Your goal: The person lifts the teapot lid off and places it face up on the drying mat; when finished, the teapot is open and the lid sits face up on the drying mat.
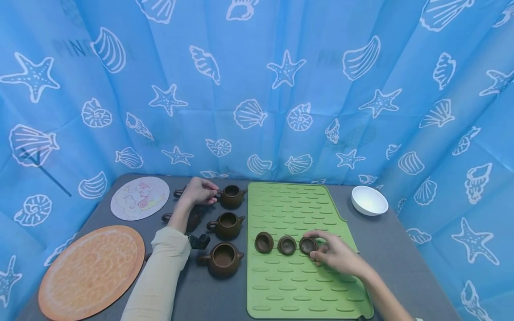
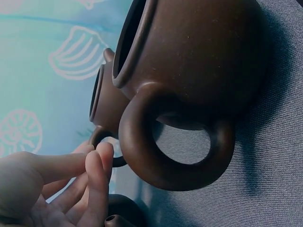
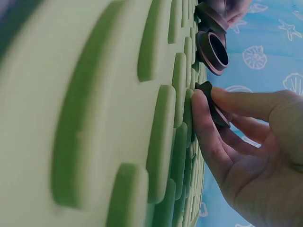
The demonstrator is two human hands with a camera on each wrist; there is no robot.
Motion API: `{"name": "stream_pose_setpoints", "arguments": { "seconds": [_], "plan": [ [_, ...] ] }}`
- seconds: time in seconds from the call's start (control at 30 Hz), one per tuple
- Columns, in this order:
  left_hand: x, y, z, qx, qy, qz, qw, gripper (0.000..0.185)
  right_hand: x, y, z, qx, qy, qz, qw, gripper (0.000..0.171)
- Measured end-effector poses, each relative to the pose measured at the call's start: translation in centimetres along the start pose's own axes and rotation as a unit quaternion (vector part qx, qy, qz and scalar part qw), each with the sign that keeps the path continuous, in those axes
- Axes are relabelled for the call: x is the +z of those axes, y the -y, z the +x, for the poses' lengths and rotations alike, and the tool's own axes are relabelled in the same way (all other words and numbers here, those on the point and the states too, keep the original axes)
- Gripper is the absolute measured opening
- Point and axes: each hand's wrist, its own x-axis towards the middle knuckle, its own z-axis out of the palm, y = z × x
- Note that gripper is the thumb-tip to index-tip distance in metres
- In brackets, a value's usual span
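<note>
Three small brown lids lay in a row on the green ridged mat [image 1: 297,209], which serves here as the landmark. The right hand [image 1: 335,256] rested on the mat's near-right part and pinched the rightmost lid [image 1: 308,245] between thumb and fingers; the right wrist view showed the fingertips [image 3: 201,111] closed on that lid's edge against the mat ridges. The middle lid [image 1: 287,245] and the left lid [image 1: 263,242] lay just beside it, untouched.

Left of the mat, on the grey worktop [image 1: 401,254], three lidless brown teapots stood in a column — the far teapot [image 1: 233,196], the middle teapot [image 1: 226,225] and the near teapot [image 1: 222,259]. The left hand [image 1: 198,191] lay just left of the far teapot, its fingers loosely curled beside the handle; the left wrist view showed the fingertips [image 2: 102,163] near the handle ring, but whether they gripped it could not be told.

Further left of the mat lay a round illustrated mat [image 1: 139,197] and a round orange mat [image 1: 90,272]. A white bowl [image 1: 368,200] stood right of the green mat's far corner.
</note>
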Motion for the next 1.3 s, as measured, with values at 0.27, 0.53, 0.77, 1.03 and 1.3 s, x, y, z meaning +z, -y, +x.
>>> {"name": "stream_pose_setpoints", "arguments": {
  "seconds": [0.27,0.53,0.77,1.03,1.3],
  "plan": [
    [0.0,-0.1,0.1,0.002,0.005,-0.002,1.0,0.02,0.0,0.1,0.3,-0.016,0.012,-0.012,1.0,0.061],
    [-0.3,-0.5,-0.3,0.003,0.007,0.01,0.9999,0.021,-0.1,-0.1,0.4,-0.012,0.017,-0.014,1.0,0.065],
    [-0.8,-0.9,-0.7,0.002,0.014,0.016,0.9998,0.023,-0.2,0.4,0.4,-0.006,0.0,-0.04,0.999,0.065],
    [-2.2,-1.3,-1.4,0.012,0.022,0.037,0.999,0.027,0.2,1.5,1.0,-0.026,-0.057,-0.066,0.996,0.057],
    [-4.4,-1.3,-1.9,0.031,0.03,0.054,0.9976,0.026,1.5,3.6,2.6,-0.032,-0.093,-0.052,0.994,0.046]
  ]
}}
